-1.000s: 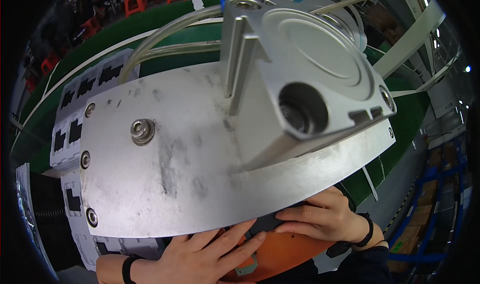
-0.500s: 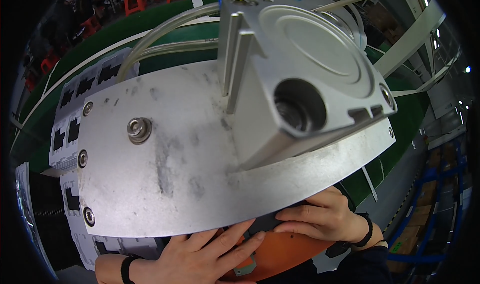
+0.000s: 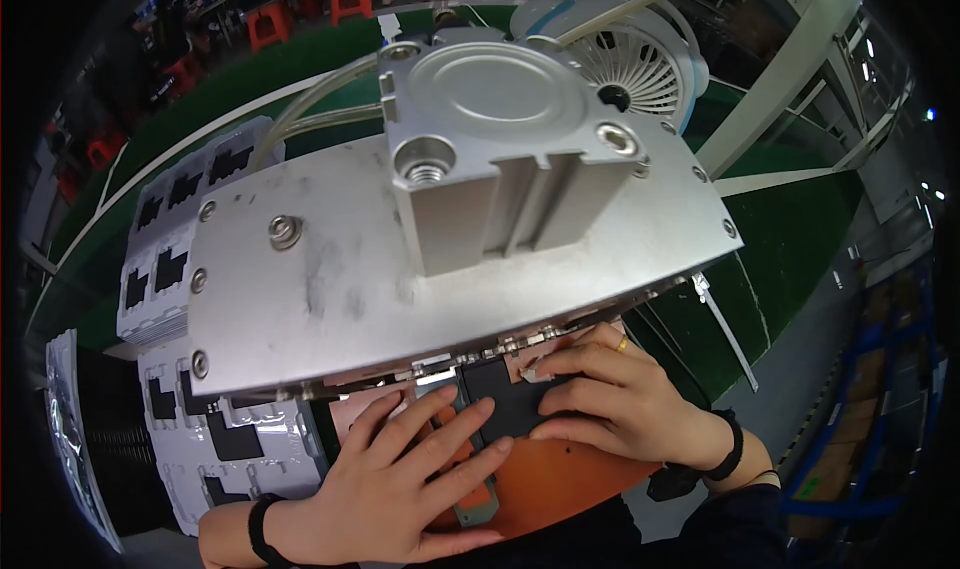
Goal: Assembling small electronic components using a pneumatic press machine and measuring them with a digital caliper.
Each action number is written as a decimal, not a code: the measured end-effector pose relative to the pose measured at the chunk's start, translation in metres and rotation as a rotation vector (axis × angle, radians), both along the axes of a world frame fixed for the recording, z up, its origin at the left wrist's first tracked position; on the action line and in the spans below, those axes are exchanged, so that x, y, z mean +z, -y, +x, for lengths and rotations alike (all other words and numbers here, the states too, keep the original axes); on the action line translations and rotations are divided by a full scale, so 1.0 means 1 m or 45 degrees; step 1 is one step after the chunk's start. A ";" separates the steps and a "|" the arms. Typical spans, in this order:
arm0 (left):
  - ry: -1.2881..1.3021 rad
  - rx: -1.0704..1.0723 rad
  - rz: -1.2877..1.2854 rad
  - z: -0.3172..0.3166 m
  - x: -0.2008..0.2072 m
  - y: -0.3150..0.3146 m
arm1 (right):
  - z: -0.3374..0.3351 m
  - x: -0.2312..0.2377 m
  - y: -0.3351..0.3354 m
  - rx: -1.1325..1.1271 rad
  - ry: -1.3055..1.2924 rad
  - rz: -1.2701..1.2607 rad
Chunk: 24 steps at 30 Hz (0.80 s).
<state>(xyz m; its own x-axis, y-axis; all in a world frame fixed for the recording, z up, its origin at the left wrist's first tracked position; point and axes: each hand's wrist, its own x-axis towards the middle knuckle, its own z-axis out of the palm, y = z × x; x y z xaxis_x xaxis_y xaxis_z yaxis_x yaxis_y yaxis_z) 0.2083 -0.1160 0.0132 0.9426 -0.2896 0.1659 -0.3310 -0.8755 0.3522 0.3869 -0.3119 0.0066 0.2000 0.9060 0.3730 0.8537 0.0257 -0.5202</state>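
Observation:
My left hand (image 3: 405, 479) lies with fingers spread over an orange fixture (image 3: 580, 489) and a greenish board-like part (image 3: 480, 509), its fingertips touching the left side of a flat black piece (image 3: 510, 409). From the other side my right hand (image 3: 625, 399) reaches in, fingers bent and pressed together at the black piece's right edge. A small pale tab (image 3: 530, 374) shows by its fingertips. Directly above the hands is the front edge of a thick metal plate (image 3: 350, 309), with a row of small metal fittings (image 3: 500, 347) under it.
On the plate stands a metal cylinder block (image 3: 500, 139) with clear hoses (image 3: 320, 94). At left are grey trays (image 3: 155, 299) with black cut-out shapes and a ribbed black part (image 3: 115, 434). A white fan (image 3: 630, 69) stands behind, and blue racks with boxes (image 3: 850, 419) are at right.
The view has shifted, so the plate and cylinder block appear smaller and higher, and the black piece and the fittings are uncovered. Both hands stay at nearly the same spots on the work.

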 end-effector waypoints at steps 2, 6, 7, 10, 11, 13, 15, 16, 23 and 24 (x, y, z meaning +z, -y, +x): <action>0.022 0.006 -0.016 0.000 0.002 0.002 | 0.000 0.001 0.001 0.012 -0.003 -0.007; 0.133 0.072 -0.036 -0.006 0.007 0.008 | 0.002 0.012 0.001 0.067 -0.087 -0.073; 0.139 0.079 -0.028 -0.008 0.007 0.008 | 0.001 0.014 0.001 0.082 -0.163 -0.118; 0.262 0.191 -0.328 -0.015 0.007 0.006 | -0.006 0.018 0.005 0.039 -0.382 -0.078; 0.262 0.236 -0.321 -0.017 0.010 0.006 | -0.008 0.018 0.005 0.021 -0.479 -0.069; 0.253 0.286 -0.666 -0.025 0.014 0.008 | -0.022 0.027 0.008 -0.024 -0.758 -0.044; 0.153 0.274 -1.070 -0.023 0.016 0.021 | -0.034 0.027 0.012 0.064 -0.797 0.059; 0.060 0.291 -1.152 -0.024 0.016 0.028 | -0.044 0.030 0.012 0.059 -0.816 0.071; 0.210 0.885 -1.298 -0.117 -0.010 -0.016 | -0.040 0.012 0.015 -0.195 -1.217 0.105; 0.261 1.101 -1.460 -0.136 -0.014 -0.031 | -0.032 0.003 0.022 -0.238 -1.254 0.115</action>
